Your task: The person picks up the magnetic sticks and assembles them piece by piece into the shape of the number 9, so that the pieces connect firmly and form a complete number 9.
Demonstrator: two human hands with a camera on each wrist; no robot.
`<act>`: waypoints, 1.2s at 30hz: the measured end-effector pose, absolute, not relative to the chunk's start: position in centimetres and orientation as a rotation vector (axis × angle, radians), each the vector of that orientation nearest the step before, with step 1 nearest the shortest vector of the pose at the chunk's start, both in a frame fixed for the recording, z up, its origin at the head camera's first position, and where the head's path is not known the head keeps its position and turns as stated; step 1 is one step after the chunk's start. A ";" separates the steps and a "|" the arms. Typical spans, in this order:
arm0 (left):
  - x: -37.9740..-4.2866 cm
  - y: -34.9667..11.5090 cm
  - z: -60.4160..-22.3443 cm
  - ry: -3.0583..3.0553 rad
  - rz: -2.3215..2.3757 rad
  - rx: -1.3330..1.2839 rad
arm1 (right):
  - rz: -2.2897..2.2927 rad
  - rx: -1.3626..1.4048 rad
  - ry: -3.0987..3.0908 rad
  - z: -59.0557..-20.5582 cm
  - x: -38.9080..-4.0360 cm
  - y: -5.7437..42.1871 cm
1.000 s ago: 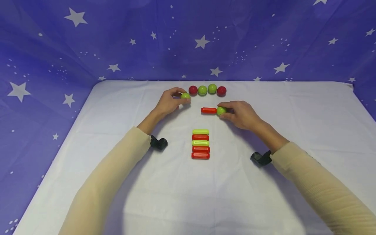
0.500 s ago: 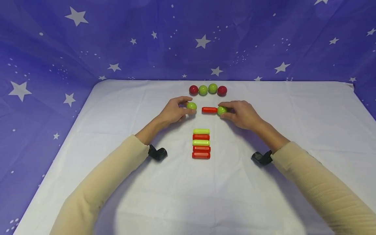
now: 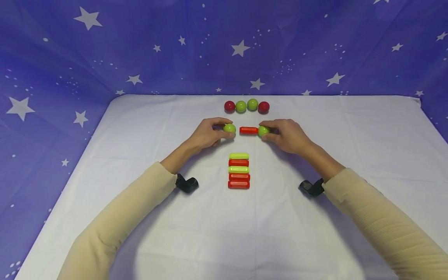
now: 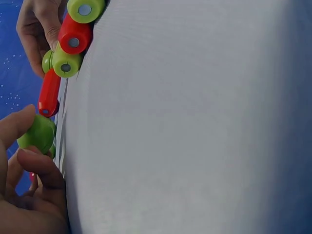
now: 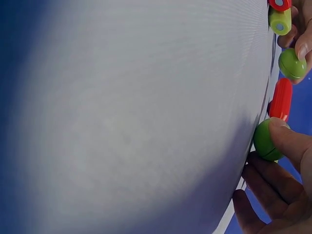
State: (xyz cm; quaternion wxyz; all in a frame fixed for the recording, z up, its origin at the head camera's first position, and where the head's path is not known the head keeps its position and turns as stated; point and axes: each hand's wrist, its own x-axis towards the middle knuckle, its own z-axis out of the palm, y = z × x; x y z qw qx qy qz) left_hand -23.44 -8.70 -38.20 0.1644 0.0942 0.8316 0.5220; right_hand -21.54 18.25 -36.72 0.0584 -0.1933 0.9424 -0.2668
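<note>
My left hand (image 3: 207,133) pinches a green ball (image 3: 229,128) between thumb and fingers. A small gap parts this ball from the left end of a red rod (image 3: 248,130). The rod's right end touches a second green ball (image 4: 47,61), which my right hand (image 3: 287,136) pinches. In the right wrist view, the thumb lies on that ball (image 5: 265,140) and the red rod (image 5: 281,100) points away from it. Whether the left ball rests on the cloth or is held just above it, I cannot tell.
Behind the hands, a red ball (image 3: 229,106), two green balls (image 3: 240,106) and another red ball (image 3: 264,107) form a row. Nearer to me, several red and yellow-green rods (image 3: 239,170) lie stacked side by side on the white cloth (image 3: 196,233). A starry blue backdrop (image 3: 210,70) rises behind.
My left hand has brought its green ball from beside the back row toward me and rightward, near the rod's left end. My right hand has stayed in place on its ball.
</note>
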 end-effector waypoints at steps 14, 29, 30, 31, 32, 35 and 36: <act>-23.4 -8.5 -38.2 2.339 1.483 0.296 | -0.803 -0.595 2.844 -36.7 -21.5 18.2; -23.6 -8.4 -38.5 2.362 1.439 0.338 | -0.779 -0.600 2.860 -36.5 -21.5 18.2; -23.6 -8.4 -38.5 2.371 1.433 0.347 | -0.773 -0.603 2.862 -36.6 -21.5 18.2; -23.6 -8.4 -38.5 2.380 1.427 0.355 | -0.769 -0.603 2.862 -36.6 -21.5 18.1; -23.5 -8.4 -38.5 2.387 1.423 0.359 | -0.768 -0.602 2.861 -36.6 -21.5 18.1; -23.5 -8.4 -38.6 2.403 1.419 0.364 | -0.760 -0.603 2.865 -36.6 -21.5 18.2; -23.5 -8.4 -38.6 2.404 1.423 0.363 | -0.758 -0.604 2.864 -36.6 -21.5 18.1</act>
